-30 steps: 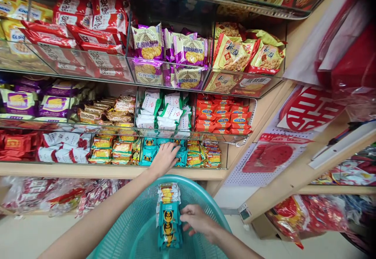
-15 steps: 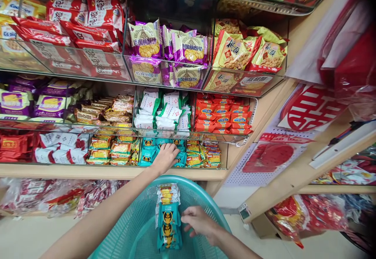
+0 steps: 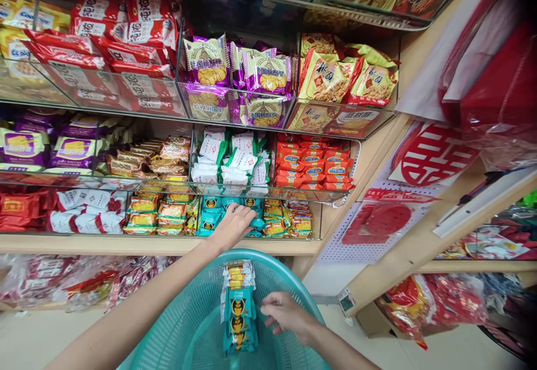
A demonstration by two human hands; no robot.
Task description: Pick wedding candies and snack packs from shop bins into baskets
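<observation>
My left hand (image 3: 231,225) reaches into the lowest glass bin and its fingers are curled over the teal snack packets (image 3: 212,213) stacked there. My right hand (image 3: 284,313) rests inside a teal plastic basket (image 3: 188,325) below the shelf, fingers bent and pinching the side of a stack of teal and yellow packets (image 3: 238,311) lying in the basket. Orange and yellow packets (image 3: 289,219) fill the bin just right of my left hand.
Glass shelves hold many snacks: white-green packets (image 3: 235,160), red-orange bars (image 3: 314,165), purple biscuit bags (image 3: 247,73), red bags (image 3: 121,34). A wooden shelf edge (image 3: 159,245) runs below the bins. Red paper decorations (image 3: 432,154) hang at the right. Bagged sweets (image 3: 84,283) lie underneath.
My left hand has closed more tightly over the teal packets in the bin. My right hand has barely shifted on the stack in the basket. The view has drifted slightly.
</observation>
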